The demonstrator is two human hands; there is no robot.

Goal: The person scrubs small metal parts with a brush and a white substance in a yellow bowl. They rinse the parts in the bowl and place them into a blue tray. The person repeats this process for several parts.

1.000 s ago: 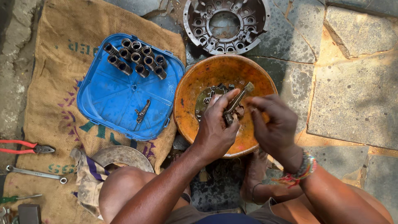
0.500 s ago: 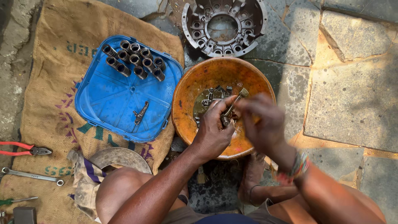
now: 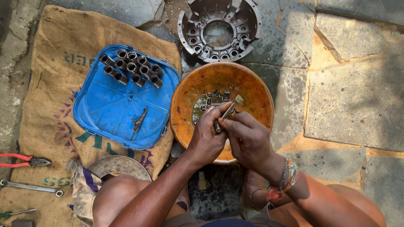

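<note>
Both hands, left hand [image 3: 209, 136], right hand [image 3: 248, 141], grip small metal part [image 3: 227, 112] over orange bowl [image 3: 252, 84].

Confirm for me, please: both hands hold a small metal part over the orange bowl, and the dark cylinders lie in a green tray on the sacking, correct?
Not quite: the tray is blue, not green, as the head view shows. The rest stands: the left hand and right hand hold a small metal part over the orange bowl, and the dark cylinders lie in that tray on the sacking.

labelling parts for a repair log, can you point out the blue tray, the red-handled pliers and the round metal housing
blue tray [image 3: 107, 113], head view, on its bare middle floor
red-handled pliers [image 3: 17, 160], head view, on the red handles
round metal housing [image 3: 248, 31], head view, on its right rim
</note>
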